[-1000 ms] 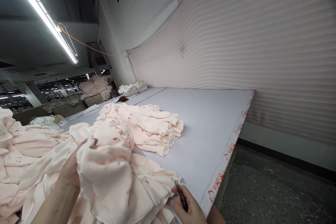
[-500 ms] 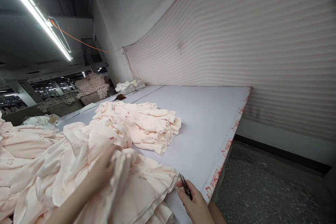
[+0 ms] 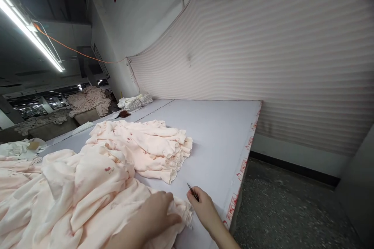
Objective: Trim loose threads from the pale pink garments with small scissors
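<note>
Grasping dark snips (image 3: 193, 193) in right hand (image 3: 196, 195), tips pointing away, near right edge of bench (image 3: 216, 136). Just beside those fingers, hem of near pink garment (image 3: 87, 194). Above same garment, left hand (image 3: 157, 212), partly curled (blurred; cannot tell whether gripping cloth). Beyond, on bench, ruffled garment pile (image 3: 152, 148).

No text is readable; the red lettering (image 3: 232, 207) along the table (image 3: 213, 140) edge is unclear.
</note>
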Motion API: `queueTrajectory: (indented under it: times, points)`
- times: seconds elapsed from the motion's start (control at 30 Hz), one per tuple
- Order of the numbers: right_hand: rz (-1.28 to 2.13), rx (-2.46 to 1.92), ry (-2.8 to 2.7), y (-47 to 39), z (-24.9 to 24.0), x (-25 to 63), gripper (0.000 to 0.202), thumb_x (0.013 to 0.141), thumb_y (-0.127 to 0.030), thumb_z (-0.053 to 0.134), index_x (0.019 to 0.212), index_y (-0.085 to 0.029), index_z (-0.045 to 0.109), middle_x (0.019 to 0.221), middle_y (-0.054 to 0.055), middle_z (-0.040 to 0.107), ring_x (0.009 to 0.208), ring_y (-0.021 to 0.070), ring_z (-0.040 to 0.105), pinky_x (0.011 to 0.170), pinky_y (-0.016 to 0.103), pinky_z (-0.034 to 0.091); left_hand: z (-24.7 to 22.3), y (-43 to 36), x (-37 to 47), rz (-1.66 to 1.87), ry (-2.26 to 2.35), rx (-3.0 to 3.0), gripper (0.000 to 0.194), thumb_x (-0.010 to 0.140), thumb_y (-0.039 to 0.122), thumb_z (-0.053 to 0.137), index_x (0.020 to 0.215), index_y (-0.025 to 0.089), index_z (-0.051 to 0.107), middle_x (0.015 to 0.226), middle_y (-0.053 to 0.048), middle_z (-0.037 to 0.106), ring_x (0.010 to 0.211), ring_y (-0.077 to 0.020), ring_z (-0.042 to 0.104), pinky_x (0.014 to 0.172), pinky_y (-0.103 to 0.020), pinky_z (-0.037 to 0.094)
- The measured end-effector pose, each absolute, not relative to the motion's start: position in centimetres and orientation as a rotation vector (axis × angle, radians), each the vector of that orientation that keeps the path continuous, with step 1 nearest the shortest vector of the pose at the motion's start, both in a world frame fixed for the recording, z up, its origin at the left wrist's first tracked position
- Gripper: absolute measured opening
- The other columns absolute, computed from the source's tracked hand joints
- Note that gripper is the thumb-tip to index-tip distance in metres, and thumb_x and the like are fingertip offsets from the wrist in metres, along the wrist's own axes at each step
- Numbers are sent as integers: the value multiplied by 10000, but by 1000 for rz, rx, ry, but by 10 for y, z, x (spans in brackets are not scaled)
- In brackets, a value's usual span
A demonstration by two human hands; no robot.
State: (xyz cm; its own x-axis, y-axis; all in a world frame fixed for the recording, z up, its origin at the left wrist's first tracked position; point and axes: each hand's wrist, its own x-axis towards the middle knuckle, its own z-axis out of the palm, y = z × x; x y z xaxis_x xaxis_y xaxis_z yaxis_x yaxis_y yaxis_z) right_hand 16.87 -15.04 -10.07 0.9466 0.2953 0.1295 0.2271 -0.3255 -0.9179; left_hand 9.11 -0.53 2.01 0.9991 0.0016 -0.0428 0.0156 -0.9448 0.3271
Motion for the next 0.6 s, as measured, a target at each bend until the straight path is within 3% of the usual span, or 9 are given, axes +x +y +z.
queueTrajectory:
  times: [0.13, 0.27, 0.4, 0.5, 0.6]
  points:
    - [132, -1892, -319, -164, -112, 170, 162, 808, -270, 482, 845, -199, 623, 769, 20, 650, 728, 202, 578, 690, 282, 408, -23, -11, 97, -221, 33, 2938, 249, 629, 38, 562, 804, 140, 708, 855, -183, 725, 770, -387, 680, 662, -439, 460]
    - [255, -1803, -300, -169, -119, 167, 271, 700, -171, 527, 924, -203, 675, 765, 10, 649, 726, 191, 588, 681, 265, 419, -15, 5, 95, -108, 30, 2925, 222, 745, 76, 461, 831, 167, 644, 927, -121, 668, 815, -275, 656, 728, -377, 480]
    - [291, -1684, -337, -159, -106, 161, 374, 696, -200, 557, 1059, -170, 645, 620, -57, 476, 599, 147, 484, 575, 231, 381, 18, 23, 86, 119, 59, 2681, 239, 855, 157, 371, 938, 215, 587, 1068, -60, 626, 1032, -207, 578, 908, -313, 428]
    - [262, -1636, -389, -148, -85, 153, 254, 703, -216, 577, 937, -156, 658, 579, -81, 370, 562, 126, 388, 549, 232, 319, 36, 30, 75, 191, 192, 2346, 202, 860, 297, 440, 981, 237, 590, 1162, -51, 620, 1123, -256, 530, 960, -368, 397]
    - [234, -1578, -470, -139, -66, 142, 124, 760, -255, 533, 714, -162, 601, 585, -65, 382, 587, 125, 374, 557, 237, 300, 43, 32, 63, 198, 268, 2008, 197, 807, 410, 528, 813, 227, 600, 1145, -40, 638, 1086, -288, 537, 923, -383, 411]
